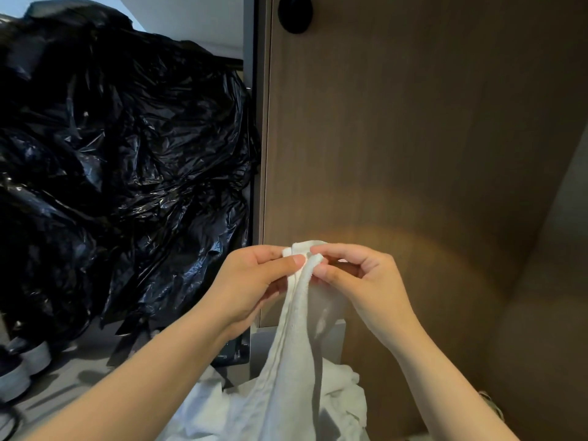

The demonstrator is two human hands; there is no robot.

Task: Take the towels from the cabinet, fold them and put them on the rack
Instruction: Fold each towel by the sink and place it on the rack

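Observation:
A white towel (296, 354) hangs in front of me, its top edge bunched together. My left hand (254, 281) pinches that edge between thumb and fingers. My right hand (359, 281) pinches the same edge right beside it, so the two hands nearly touch. The towel drops down from the hands and merges with a heap of white cloth (229, 412) at the bottom of the view. A brown wooden panel (397, 138) stands directly behind the hands.
Large black plastic bags (121, 173) fill the left side, beside a grey upright frame (253, 122). A black knob (296, 12) sits at the panel's top. Shoes (22, 367) lie on the grey floor at lower left.

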